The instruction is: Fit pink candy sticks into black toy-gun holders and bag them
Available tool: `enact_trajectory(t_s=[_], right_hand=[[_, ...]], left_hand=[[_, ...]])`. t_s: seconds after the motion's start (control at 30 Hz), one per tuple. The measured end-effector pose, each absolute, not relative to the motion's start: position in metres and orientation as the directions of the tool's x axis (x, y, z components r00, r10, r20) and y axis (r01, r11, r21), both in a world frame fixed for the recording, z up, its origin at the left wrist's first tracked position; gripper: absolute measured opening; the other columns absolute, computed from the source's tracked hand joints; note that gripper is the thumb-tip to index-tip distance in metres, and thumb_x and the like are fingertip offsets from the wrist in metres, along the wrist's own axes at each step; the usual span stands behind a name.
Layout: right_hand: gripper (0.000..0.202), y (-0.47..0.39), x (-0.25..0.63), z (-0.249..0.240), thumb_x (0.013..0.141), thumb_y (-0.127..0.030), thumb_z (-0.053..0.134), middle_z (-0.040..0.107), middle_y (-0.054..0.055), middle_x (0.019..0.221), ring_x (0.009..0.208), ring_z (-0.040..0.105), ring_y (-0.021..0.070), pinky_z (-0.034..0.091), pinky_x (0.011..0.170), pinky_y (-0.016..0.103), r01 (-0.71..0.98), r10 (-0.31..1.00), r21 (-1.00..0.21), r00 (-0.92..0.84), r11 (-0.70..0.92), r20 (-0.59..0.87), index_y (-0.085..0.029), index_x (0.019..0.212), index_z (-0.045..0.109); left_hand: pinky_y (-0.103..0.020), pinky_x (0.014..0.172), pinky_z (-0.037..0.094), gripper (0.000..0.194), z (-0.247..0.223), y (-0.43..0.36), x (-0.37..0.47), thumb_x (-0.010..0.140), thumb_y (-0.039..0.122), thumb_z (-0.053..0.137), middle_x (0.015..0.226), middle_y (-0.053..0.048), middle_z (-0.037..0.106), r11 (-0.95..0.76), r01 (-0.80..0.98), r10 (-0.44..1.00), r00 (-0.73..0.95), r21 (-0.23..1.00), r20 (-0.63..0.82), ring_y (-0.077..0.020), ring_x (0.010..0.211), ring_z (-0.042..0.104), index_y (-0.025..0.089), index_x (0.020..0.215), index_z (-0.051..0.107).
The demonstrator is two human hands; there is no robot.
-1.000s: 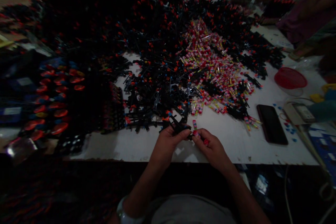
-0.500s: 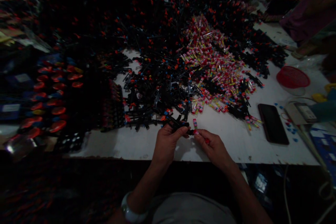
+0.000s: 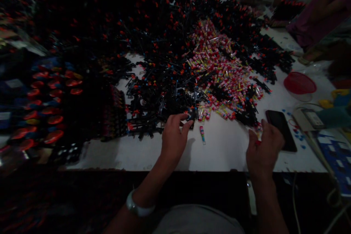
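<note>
My left hand (image 3: pixel 174 137) is at the near edge of a heap of black toy guns (image 3: pixel 175 97) with orange and blue parts. Its thumb and forefinger are apart around a dark piece with an orange tip; no firm grip shows. My right hand (image 3: pixel 264 148) is beside the phone, over a few small candy tubes at the heap's right end. Something small and red (image 3: pixel 257 142) shows between its curled fingers, perhaps a tube's cap. One candy tube (image 3: pixel 202 135) with a pink and blue label lies alone on the white table (image 3: pixel 219 153) between my hands.
A pile of candy tubes (image 3: pixel 216 58) lies among the guns. At the right are a black phone (image 3: pixel 282 129), a red basket (image 3: pixel 299 82), blue bits and a pale device (image 3: pixel 308 119). Orange-rimmed pieces (image 3: pixel 55 119) stand left. A person in purple (image 3: pixel 318 18) is at the far right.
My hands have moved apart from the toy gun they held together. The left moved forward to the gun heap, the right went right toward the phone. The gun is no longer distinguishable.
</note>
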State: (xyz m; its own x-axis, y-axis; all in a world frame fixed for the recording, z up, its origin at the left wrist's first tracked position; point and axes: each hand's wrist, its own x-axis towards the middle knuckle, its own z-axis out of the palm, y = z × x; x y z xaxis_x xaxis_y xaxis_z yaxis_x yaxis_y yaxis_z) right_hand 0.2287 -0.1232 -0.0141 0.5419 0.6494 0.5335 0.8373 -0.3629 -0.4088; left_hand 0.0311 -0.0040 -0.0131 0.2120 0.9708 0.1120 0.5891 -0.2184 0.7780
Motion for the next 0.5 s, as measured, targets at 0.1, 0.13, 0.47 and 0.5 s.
enact_trajectory(t_s=[0.1,0.13,0.47,0.5], right_hand=[[0.031,-0.105,0.203,-0.023,0.095,-0.035,0.04,0.057,0.014,0.101,0.097,0.051,0.0252,0.044,0.085,0.042,0.873,0.816,-0.438,0.408,-0.216,0.41,-0.013,0.111,0.055],[0.028,-0.098,0.19,-0.028,0.095,-0.035,0.041,0.057,0.013,0.097,0.092,0.052,0.0244,0.045,0.081,0.039,0.879,0.869,-0.443,0.35,-0.175,0.351,-0.014,0.108,0.055],[0.012,-0.079,0.167,-0.046,0.092,-0.025,0.048,0.057,0.011,0.09,0.086,0.049,0.0249,0.043,0.076,0.038,0.935,0.955,-0.348,0.166,-0.074,0.244,-0.015,0.094,0.054],[0.013,-0.079,0.167,-0.047,0.092,-0.025,0.05,0.058,0.012,0.092,0.087,0.049,0.0256,0.043,0.076,0.039,0.939,0.959,-0.339,0.144,-0.055,0.244,-0.015,0.096,0.054]], left_hand=[[-0.04,0.086,0.045,0.03,-0.016,0.001,0.042,0.08,0.032,0.065,0.099,-0.013,0.059,-0.284,0.808,0.957,0.269,0.515,0.106,-0.0265,0.095,0.055,0.011,0.1,0.06],[-0.043,0.087,0.044,0.033,-0.016,0.001,0.046,0.077,0.033,0.068,0.099,-0.014,0.058,-0.294,0.851,0.955,0.284,0.436,0.09,-0.0295,0.098,0.054,0.01,0.1,0.06],[-0.035,0.079,0.045,0.029,-0.016,-0.014,0.019,0.076,0.012,0.063,0.087,-0.006,0.064,-0.183,0.762,0.953,0.292,0.621,-0.078,-0.0237,0.088,0.06,0.017,0.103,0.055],[-0.034,0.078,0.045,0.032,-0.017,-0.014,0.017,0.075,0.013,0.063,0.086,-0.004,0.064,-0.135,0.71,0.961,0.265,0.691,-0.084,-0.0225,0.085,0.06,0.019,0.106,0.055]])
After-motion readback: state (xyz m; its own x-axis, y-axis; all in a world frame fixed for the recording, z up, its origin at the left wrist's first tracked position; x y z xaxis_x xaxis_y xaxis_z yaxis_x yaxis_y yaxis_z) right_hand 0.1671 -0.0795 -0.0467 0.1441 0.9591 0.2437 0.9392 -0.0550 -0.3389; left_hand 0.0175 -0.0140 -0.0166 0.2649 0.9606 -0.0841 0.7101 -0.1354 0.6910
